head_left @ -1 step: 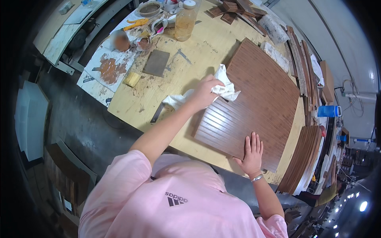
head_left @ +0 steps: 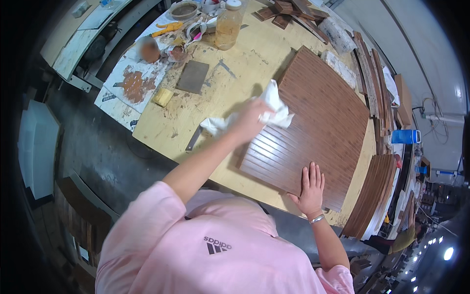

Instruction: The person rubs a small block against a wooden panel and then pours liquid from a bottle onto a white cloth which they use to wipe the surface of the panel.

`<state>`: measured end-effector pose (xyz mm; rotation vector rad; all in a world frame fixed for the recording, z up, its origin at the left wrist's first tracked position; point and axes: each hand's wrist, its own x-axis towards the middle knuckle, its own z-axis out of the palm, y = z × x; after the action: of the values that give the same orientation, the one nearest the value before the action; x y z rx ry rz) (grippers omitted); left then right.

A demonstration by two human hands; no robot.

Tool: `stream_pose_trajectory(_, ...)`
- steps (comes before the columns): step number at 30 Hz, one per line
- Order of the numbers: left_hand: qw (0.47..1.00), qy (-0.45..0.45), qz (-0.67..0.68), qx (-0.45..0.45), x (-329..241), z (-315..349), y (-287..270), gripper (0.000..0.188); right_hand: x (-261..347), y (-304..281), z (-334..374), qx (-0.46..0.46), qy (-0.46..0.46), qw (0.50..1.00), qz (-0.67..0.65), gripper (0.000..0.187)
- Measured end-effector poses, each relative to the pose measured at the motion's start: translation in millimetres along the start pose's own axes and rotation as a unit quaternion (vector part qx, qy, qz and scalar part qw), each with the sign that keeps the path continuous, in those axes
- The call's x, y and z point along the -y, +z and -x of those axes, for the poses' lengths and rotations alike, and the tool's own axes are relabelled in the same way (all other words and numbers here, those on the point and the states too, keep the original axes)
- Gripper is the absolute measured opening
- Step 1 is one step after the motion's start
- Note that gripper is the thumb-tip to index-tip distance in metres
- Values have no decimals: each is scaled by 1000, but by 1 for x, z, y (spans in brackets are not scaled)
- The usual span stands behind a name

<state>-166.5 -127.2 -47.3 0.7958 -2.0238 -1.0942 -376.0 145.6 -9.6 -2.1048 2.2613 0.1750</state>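
Note:
A brown grooved wooden panel [head_left: 323,112] lies flat on the table, its near left part shining with reflected light. My left hand [head_left: 250,120] is closed around a crumpled white cloth [head_left: 277,109] at the panel's left edge; motion smears the hand a little. Part of the cloth rests over the grooves. More white cloth [head_left: 213,124] lies on the table behind my left wrist. Flat on the panel's near right part, my right hand [head_left: 312,193] has its fingers stretched out and holds nothing. A bracelet circles that wrist.
Left on the yellowish table [head_left: 196,142] are a dark flat sheet [head_left: 193,77], a yellow block [head_left: 162,97] and a brown-stained cup [head_left: 149,50]. A lidded jar of amber liquid [head_left: 229,27] stands behind. Wood pieces [head_left: 289,12] lie at the back; stacked boards [head_left: 370,196] stand right.
My left hand and the cloth have shifted slightly left and toward me along the panel's edge. My right hand stays in place.

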Motion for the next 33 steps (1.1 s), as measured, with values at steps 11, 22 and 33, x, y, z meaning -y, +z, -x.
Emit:
stream_pose_trajectory(11, 993, -23, 97, 59, -58, 113, -79, 34, 2, 1, 5, -26, 14, 1000, 0, 105)
stream_pose_trajectory(22, 781, -316, 470, 264, -87, 124, -11, 22, 6, -17, 4, -17, 43, 998, -47, 98)
stream_pose_trajectory(33, 690, -252, 668, 119, -239, -55, 84, 38, -12, -15, 17, -62, 20, 986, -157, 82)
